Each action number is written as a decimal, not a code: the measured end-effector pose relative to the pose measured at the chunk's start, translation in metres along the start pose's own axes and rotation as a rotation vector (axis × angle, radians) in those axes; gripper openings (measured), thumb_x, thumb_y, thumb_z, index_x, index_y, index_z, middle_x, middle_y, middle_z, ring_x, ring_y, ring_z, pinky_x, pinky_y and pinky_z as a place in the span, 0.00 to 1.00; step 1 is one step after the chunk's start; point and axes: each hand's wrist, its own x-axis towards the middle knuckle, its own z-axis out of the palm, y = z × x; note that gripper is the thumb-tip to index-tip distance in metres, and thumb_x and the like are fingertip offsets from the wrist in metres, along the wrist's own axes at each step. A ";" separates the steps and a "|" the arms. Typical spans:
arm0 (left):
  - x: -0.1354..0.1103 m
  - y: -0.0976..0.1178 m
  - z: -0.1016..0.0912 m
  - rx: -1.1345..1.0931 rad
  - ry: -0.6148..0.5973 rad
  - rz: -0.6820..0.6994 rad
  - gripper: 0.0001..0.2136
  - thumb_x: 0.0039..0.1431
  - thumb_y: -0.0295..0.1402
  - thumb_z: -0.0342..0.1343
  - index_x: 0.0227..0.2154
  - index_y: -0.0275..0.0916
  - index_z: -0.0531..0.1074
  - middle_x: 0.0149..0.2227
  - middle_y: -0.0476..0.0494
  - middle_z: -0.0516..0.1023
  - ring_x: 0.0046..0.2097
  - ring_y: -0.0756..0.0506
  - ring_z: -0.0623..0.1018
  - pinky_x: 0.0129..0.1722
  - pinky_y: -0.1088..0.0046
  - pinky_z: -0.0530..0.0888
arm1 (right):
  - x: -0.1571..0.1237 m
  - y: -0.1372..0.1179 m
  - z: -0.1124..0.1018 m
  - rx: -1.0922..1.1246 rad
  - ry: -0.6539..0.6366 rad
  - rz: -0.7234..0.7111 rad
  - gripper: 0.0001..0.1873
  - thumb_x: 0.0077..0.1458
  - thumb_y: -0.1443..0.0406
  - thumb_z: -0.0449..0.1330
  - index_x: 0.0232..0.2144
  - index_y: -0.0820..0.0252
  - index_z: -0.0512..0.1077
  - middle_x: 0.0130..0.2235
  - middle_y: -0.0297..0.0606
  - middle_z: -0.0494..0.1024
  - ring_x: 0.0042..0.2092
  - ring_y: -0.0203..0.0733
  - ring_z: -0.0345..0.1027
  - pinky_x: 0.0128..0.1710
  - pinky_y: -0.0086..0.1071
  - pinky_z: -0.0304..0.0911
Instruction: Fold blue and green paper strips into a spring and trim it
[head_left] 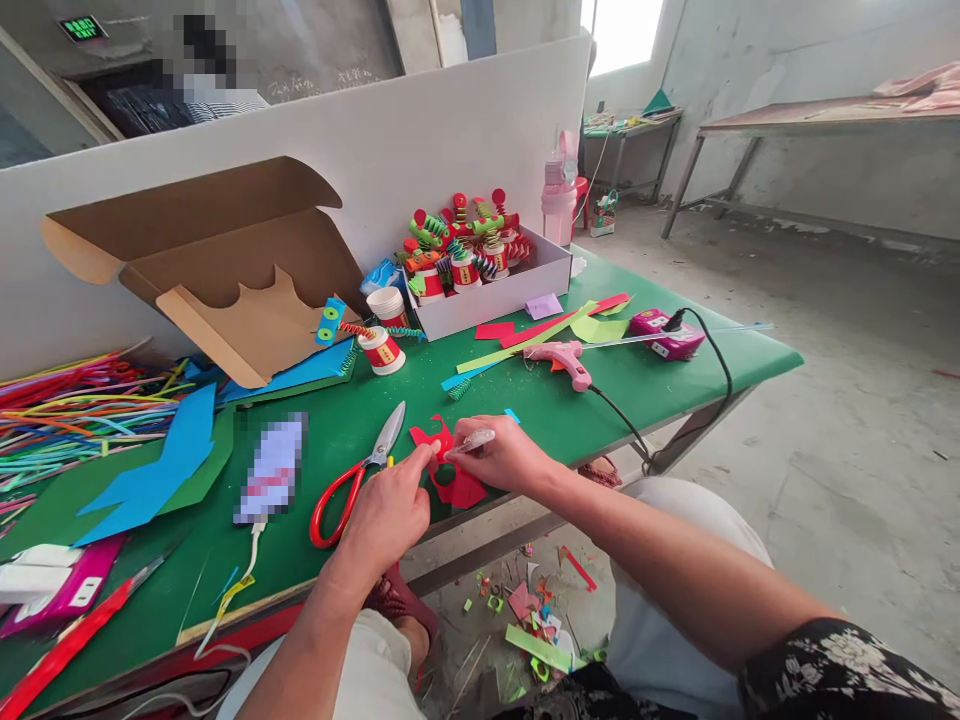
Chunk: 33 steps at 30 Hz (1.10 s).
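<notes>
A cut piece of red paper (466, 488) lies near the table's front edge, with holes and notches in it. My left hand (390, 515) is closed, its fingertips on the paper's left part. In my right hand (506, 455) a clear pen (474, 440) is gripped, tip pointing down at the red paper; the tip itself is hard to make out. Scissors with red handles (339, 508) lie just left of my left hand, blades half hidden by nothing but pointing away from me. Beyond my right hand rests a pink glue gun (564, 362) with a glue stick in its back.
On the green table (720, 340) stand a white box (487, 300) of paper-cup figures, another cup figure (382, 352) and an open cardboard box (247, 260). Pipe cleaners (82, 420) and blue paper (169, 465) lie left. A power strip (666, 335) sits right. Paper scraps (536, 620) litter the floor.
</notes>
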 end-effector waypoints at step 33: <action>-0.005 0.033 0.009 0.183 0.122 0.139 0.22 0.55 0.19 0.45 0.54 0.29 0.64 0.57 0.18 0.67 0.32 0.44 0.81 0.31 0.68 0.74 | 0.073 -0.002 -0.022 0.145 -0.154 0.161 0.17 0.55 0.50 0.55 0.28 0.58 0.65 0.25 0.33 0.70 0.27 0.37 0.64 0.28 0.31 0.60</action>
